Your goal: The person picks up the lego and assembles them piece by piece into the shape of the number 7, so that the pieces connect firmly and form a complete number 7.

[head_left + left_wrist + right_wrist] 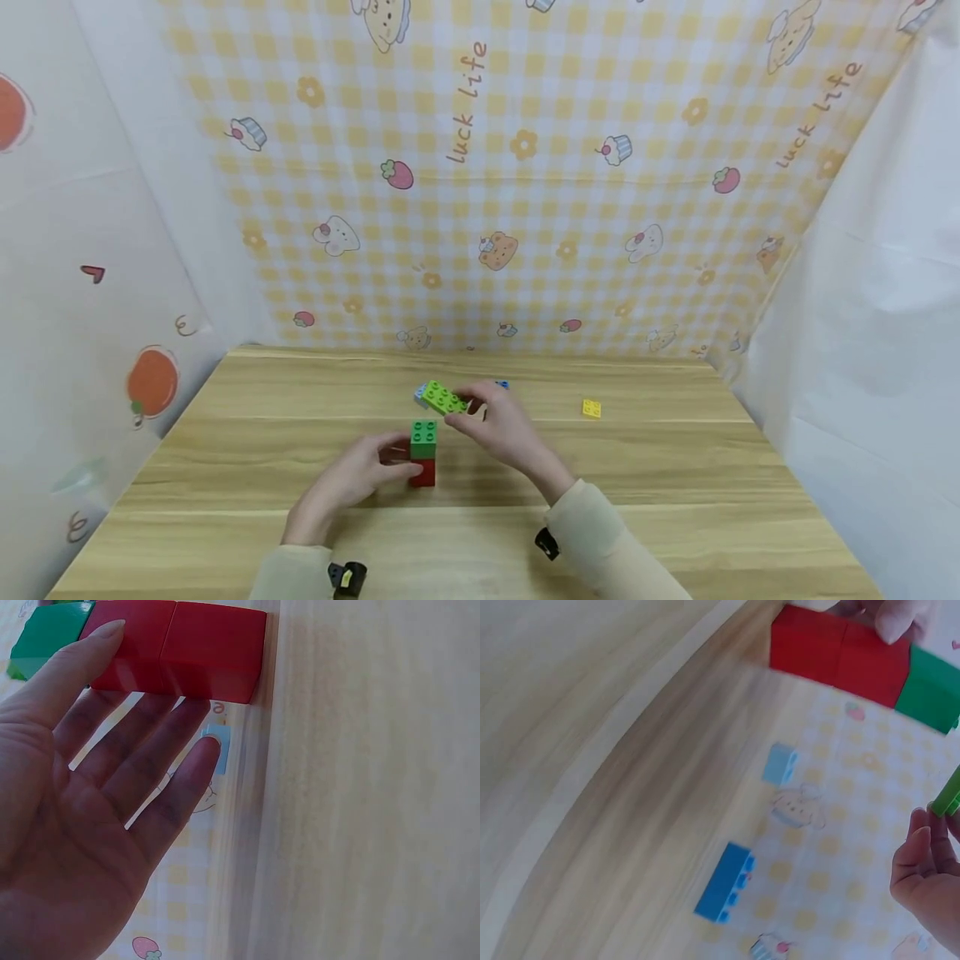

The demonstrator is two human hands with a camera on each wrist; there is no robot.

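One wooden table (660, 483): the work surface. One left hand (356, 473): gripped a tower (423, 454) between thumb and fingers. One right hand (501, 423): pinched a lime-green brick (442, 397). The tower: stood upright, two red blocks (180, 649) below, one green block (423, 440) on top — three pieces already joined. The lime-green brick: held just above and beyond the tower, not yet attached. One blue brick (725, 883), one light-blue brick (780, 763), one yellow piece (592, 408): lay loose on the table — assembly seemed under half done, if all four unattached pieces belonged.
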